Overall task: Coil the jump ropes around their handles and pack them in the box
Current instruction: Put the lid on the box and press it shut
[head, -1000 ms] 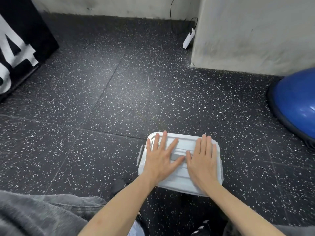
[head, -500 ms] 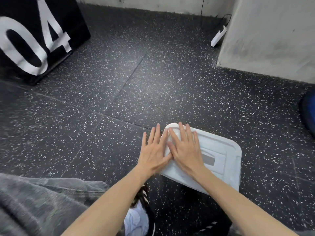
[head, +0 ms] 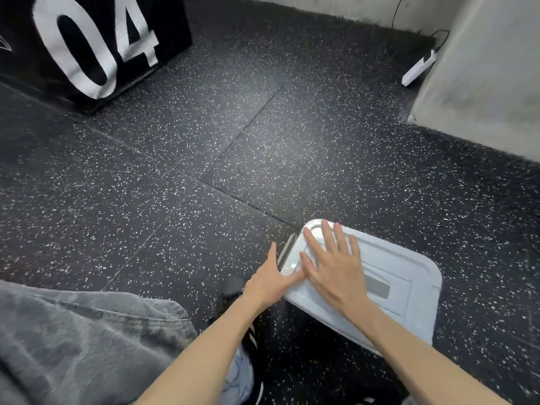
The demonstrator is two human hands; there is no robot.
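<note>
Right hand lies spread flat on the box lid, left hand beside it.

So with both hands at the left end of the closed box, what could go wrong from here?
1. The right hand presses flat on the lid at one end only, so the far end may not seat.
2. The left hand is at the side latch; fingers could get pinched.
3. The box might slide on the floor.
</note>
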